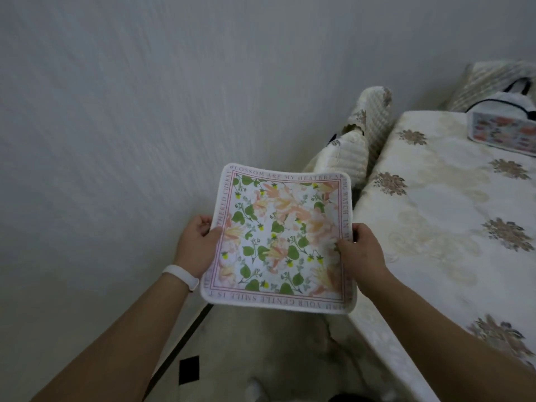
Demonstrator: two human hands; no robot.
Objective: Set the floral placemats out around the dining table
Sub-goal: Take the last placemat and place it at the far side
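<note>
I had the floral placemat (280,237) flat in mid-air beside the dining table (435,213). My left hand (197,245) gripped its left edge and my right hand (359,250) its right, fingers underneath hidden. A second placemat (504,134) lay on the table, blurred and cut off.

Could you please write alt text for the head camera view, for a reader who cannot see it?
A person's left hand and right hand hold a square floral placemat in the air by opposite edges, beside a table under a cream flowered cloth. A second floral mat lies at the table's far end.
</note>
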